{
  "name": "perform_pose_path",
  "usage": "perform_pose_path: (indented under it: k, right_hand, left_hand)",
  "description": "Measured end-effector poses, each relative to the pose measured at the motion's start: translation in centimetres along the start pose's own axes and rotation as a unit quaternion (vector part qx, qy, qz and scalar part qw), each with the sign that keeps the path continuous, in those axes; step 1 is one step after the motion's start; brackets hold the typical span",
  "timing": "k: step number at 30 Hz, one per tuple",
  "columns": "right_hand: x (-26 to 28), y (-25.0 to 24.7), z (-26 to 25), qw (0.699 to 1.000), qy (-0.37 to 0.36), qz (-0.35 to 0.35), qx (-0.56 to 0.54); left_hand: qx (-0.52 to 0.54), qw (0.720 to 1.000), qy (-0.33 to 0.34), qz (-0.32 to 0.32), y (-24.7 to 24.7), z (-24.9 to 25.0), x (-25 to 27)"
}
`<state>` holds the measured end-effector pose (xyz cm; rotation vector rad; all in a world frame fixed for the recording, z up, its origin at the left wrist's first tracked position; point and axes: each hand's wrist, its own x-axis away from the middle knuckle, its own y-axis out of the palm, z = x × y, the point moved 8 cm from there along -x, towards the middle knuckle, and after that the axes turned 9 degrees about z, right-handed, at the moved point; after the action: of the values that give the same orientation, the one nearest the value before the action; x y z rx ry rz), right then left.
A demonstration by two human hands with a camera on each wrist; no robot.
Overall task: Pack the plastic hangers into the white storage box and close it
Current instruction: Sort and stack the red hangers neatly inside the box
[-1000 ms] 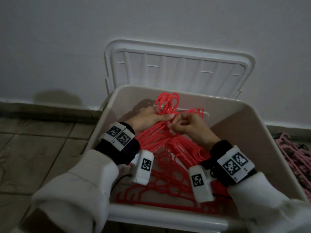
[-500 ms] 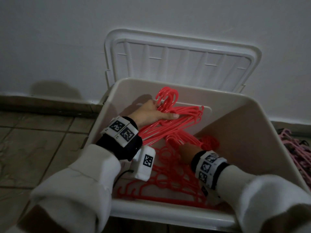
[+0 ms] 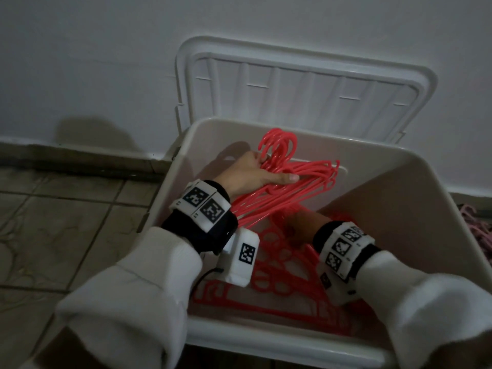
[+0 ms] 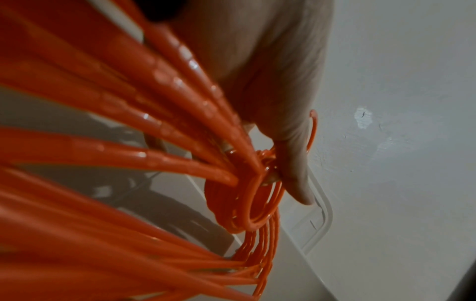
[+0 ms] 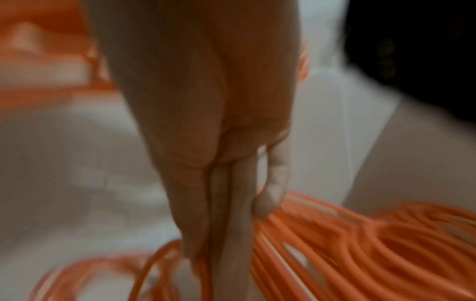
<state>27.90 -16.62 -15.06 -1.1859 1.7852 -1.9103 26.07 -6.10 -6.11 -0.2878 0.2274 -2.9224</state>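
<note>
Step in hand: you are settling a bundle of red hangers into the white storage box; by my reading the packing is under way and the closing has not begun.
Left hand: your left hand grips the bundle at the necks just below the hooks, thumb lying straight along the top bars; the left wrist view shows the fingers curled through the cluster of hooks.
Right hand: your right hand reaches low into the box with its fingers extended and held together, their tips touching the hangers lying there; that view is blurred, and nothing shows them wrapped around a bar.
Where the hangers are: 1 bundle is propped near the far wall of the box in your left hand, more lie flat on the box floor, and a pink pile sits outside at the right on the floor.
Lid: the lid stands upright behind the box, leaning at the wall.
Next move: probably lay the held bundle flat on the lower layer, hooks tucked below the rim, or the lid may not seat.
Materials: thin, glossy, rigid plastic bars with round hooks that snag together; the box is smooth, matte, with sloped walls; the lid is ribbed.
</note>
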Motion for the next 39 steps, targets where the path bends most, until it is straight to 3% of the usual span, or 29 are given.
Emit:
perform_pose_path:
  k: [3,10,14,20,25,28,34,39]
  right_hand:
    - [0.0,-0.6,0.5,0.998,-0.001,-0.016,-0.068]
    - [0.2,-2.3,1.9,0.964,-0.002,0.087,-0.250]
    - [-0.5,-1.4,2.0,0.956,0.010,0.084,-0.282]
    - [-1.1,-0.9,1.8,0.941,0.025,0.135,-0.309]
    - [-0.8,-2.7,0.6,0.928,-0.048,0.265,-0.259]
    - [-1.4,-2.5,1.2,0.915,-0.045,0.284,-0.284]
    - [-1.5,-0.6,1.8,0.965,0.012,0.163,-0.207]
    - [-1.4,-0.7,1.7,0.971,0.000,0.125,-0.203]
  left_hand:
    - [-0.006,1.000,0.005,0.004,-0.2,0.1,-0.1]
    - [0.004,1.000,0.012,0.013,-0.5,0.0,-0.3]
    - [0.003,1.000,0.021,0.015,-0.5,0.4,-0.1]
    - [0.011,1.000,0.016,0.019,-0.6,0.2,-0.2]
    - [0.031,0.999,0.015,0.020,-0.5,0.1,-0.3]
    - [0.040,0.999,0.019,0.021,-0.6,0.1,-0.5]
    - [0.027,0.999,0.031,0.022,-0.7,0.3,-0.6]
    - [0.026,0.999,0.028,0.020,-0.7,0.2,-0.6]
